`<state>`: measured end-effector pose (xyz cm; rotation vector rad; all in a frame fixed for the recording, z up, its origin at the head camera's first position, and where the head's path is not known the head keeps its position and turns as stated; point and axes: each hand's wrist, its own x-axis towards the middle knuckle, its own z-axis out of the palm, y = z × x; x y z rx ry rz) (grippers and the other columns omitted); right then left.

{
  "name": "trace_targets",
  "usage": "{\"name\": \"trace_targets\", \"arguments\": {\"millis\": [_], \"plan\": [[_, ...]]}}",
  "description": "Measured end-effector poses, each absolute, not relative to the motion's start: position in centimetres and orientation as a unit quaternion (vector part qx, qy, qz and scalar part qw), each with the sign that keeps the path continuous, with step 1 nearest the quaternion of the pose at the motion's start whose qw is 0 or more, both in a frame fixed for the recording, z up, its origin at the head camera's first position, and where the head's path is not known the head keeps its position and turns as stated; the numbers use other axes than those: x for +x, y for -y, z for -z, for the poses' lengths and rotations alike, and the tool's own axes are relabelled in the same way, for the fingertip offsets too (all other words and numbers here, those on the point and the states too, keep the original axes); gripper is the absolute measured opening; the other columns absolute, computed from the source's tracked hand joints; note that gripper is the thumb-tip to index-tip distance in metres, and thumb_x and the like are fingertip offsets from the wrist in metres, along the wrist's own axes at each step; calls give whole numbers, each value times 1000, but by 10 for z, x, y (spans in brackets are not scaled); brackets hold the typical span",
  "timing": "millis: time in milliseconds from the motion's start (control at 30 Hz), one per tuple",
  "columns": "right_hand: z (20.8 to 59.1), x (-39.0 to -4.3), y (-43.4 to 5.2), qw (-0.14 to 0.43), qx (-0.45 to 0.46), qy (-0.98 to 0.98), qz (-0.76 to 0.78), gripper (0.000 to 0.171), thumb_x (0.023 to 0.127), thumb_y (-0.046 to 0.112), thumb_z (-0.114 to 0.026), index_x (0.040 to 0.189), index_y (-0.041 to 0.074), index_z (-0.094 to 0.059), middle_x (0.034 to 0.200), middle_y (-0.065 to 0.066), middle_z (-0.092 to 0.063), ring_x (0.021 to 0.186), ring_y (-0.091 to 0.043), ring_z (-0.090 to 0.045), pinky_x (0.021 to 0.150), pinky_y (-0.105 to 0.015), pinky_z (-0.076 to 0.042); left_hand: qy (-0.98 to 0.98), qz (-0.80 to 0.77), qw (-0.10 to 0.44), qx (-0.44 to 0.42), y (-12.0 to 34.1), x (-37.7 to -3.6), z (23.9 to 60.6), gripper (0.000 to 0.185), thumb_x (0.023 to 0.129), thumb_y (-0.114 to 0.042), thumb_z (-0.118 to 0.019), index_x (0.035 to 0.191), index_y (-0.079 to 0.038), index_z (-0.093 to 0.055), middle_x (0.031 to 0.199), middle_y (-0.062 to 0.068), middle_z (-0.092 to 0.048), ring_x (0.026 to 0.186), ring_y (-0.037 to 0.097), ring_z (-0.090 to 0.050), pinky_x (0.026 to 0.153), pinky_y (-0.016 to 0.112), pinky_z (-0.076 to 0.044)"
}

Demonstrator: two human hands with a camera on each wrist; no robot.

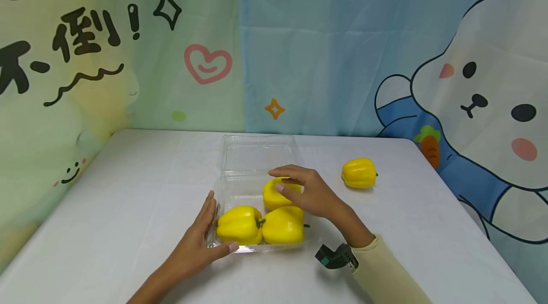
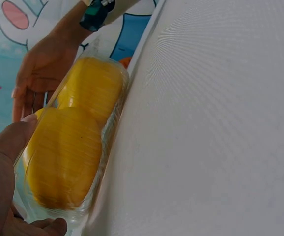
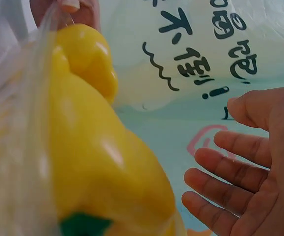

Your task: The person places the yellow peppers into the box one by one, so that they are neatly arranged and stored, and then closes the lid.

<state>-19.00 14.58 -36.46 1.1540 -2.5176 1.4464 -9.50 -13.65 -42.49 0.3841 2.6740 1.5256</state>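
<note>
A hinged clear plastic box (image 1: pixel 239 189) lies with its lid (image 1: pixel 261 152) folded back, away from the person. Two yellow bell peppers, the left one (image 1: pixel 239 225) and the right one (image 1: pixel 283 225), sit side by side in its front part. A third yellow pepper (image 1: pixel 274 194) is behind them, partly hidden by the right hand. The left hand (image 1: pixel 192 244) holds the box's front left corner, thumb at the front rim and fingers along the side. Above the third pepper hovers the right hand (image 1: pixel 314 192); its fingers (image 3: pixel 230 167) are spread and apart from the peppers.
Another yellow pepper (image 1: pixel 358 173) lies on the white table (image 1: pixel 128 209) to the right of the box. A printed cloth (image 1: pixel 308 56) hangs behind the table. The right wrist wears a dark strapped device (image 1: pixel 336 256).
</note>
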Motion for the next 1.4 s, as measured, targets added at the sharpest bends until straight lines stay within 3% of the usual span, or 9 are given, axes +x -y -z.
{"name": "trace_targets", "arguments": {"millis": [533, 700, 933, 1233, 1400], "plan": [[354, -206, -186, 39, 338, 812, -474, 37, 95, 5, -63, 132, 0, -58, 132, -12, -57, 121, -26, -54, 99, -41, -47, -861, -494, 24, 121, 138, -97, 427, 116, 77, -46, -81, 155, -1, -8, 163, 2, 4, 145, 25, -13, 113, 45, -17], [356, -213, -200, 45, 300, 823, -481, 36, 96, 8, -62, 131, 0, -58, 132, -11, -57, 121, -25, -54, 100, -37, -46, -861, -494, 25, 119, 137, -96, 426, 116, 76, -47, -81, 155, -2, -9, 163, 0, 4, 145, 21, -14, 113, 40, -16], [358, -220, -217, 62, 270, 833, -478, 38, 97, 12, -62, 133, 2, -57, 130, -14, -58, 119, -30, -56, 100, -37, -46, -863, -490, 20, 125, 137, -96, 427, 115, 78, -48, -79, 155, -1, -9, 162, 3, 4, 146, 26, -10, 114, 49, -15], [359, -225, -233, 77, 236, 845, -474, 42, 97, 18, -63, 135, 3, -56, 132, -15, -58, 118, -31, -57, 96, -26, -48, -865, -488, 24, 116, 137, -97, 427, 116, 76, -47, -81, 155, -1, -10, 163, 0, 4, 145, 21, -12, 114, 43, -17], [358, -227, -238, 81, 218, 854, -465, 43, 96, 18, -64, 135, 2, -56, 132, -14, -58, 119, -28, -57, 98, -33, -46, -864, -489, 22, 118, 137, -96, 428, 115, 76, -47, -81, 155, -1, -10, 163, 1, 3, 146, 24, -12, 114, 45, -16]]}}
